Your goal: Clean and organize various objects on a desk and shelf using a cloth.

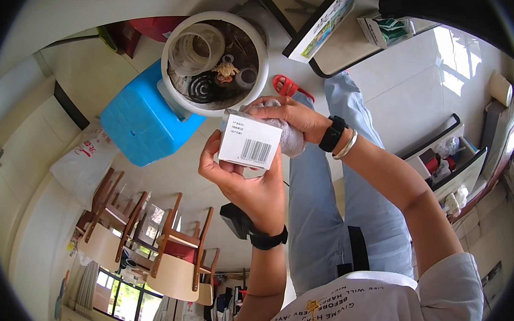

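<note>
My left hand [247, 185] grips a small white cardboard box [249, 139] from below, its thumb and fingers around the sides. The face turned up to me bears a barcode and some print. In my right hand [292, 117] is a bunched pale cloth [292, 138], pressed close against the box's right side. Part of the cloth is hidden behind the box and the fingers. Just beyond both hands stands a round white bucket [264, 66] with a clear plastic container [191, 53], a black coil [201, 89] and other small items in it.
Beside the bucket is a blue plastic stool or bin [140, 119]. A desk corner [329, 68] with a framed picture [323, 26] juts in at upper right. Wooden chairs [173, 273] stand at lower left, a white bag [85, 161] by the wall, an open drawer [456, 169] at right.
</note>
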A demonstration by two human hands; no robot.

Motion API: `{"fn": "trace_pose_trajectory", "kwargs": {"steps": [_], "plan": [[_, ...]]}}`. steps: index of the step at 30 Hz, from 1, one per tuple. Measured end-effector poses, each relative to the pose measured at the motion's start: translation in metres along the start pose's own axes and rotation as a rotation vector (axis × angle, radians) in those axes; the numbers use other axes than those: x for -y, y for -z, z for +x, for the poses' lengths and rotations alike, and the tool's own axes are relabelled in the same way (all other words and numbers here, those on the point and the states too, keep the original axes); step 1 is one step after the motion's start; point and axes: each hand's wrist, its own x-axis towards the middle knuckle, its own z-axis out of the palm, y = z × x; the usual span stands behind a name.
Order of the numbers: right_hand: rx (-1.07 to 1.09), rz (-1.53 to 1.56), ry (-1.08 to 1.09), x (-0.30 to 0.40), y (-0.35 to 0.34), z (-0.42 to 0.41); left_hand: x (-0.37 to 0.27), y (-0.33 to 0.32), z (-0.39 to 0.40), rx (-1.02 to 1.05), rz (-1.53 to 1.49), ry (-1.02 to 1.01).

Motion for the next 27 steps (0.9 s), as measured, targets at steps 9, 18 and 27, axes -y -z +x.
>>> {"fn": "trace_pose_trajectory", "kwargs": {"steps": [9,18,27], "plan": [[-0.019,-0.062,-0.031,0.001,0.005,-0.002,0.005,0.004,-0.005,0.039,-0.023,0.011],[-0.065,-0.068,0.012,-0.003,0.008,-0.004,0.006,0.003,-0.007,0.061,0.004,0.022],[-0.087,-0.058,0.002,-0.003,0.007,-0.004,0.006,0.003,-0.007,0.074,0.039,0.041]]}}
